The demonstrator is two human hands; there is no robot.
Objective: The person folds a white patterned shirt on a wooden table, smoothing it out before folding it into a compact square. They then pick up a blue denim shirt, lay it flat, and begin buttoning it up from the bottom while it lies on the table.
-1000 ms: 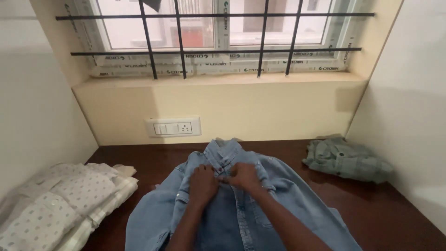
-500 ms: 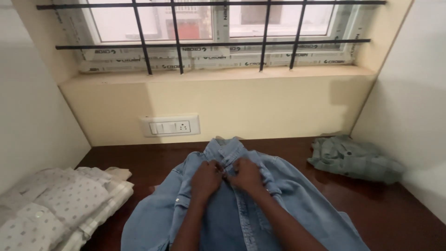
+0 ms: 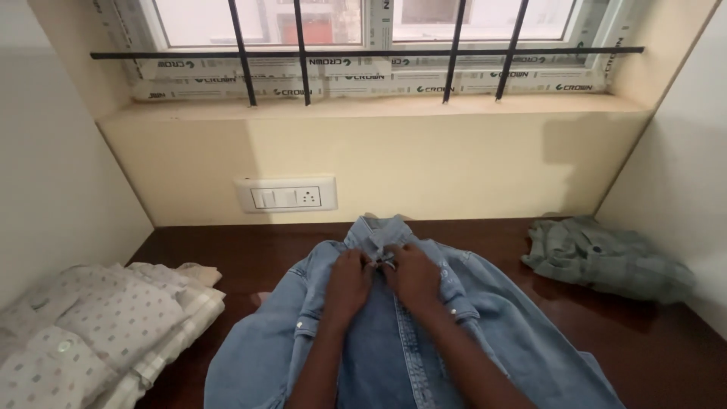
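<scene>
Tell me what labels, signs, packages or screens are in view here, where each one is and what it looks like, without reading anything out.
Protective film: a long whitish strip along the bottom of the window frame, above the ledge, with small dark repeated print.
Film on the upright frame piece: a narrow whitish strip between the panes, same dark print.
No packages, signs or screens show.

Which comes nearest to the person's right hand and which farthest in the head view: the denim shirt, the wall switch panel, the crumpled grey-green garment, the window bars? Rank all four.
1. Denim shirt: under the right hand, touched near the collar.
2. Wall switch panel: on the wall, up and left.
3. Crumpled grey-green garment: far right on the table.
4. Window bars: top, above the sill.
</scene>
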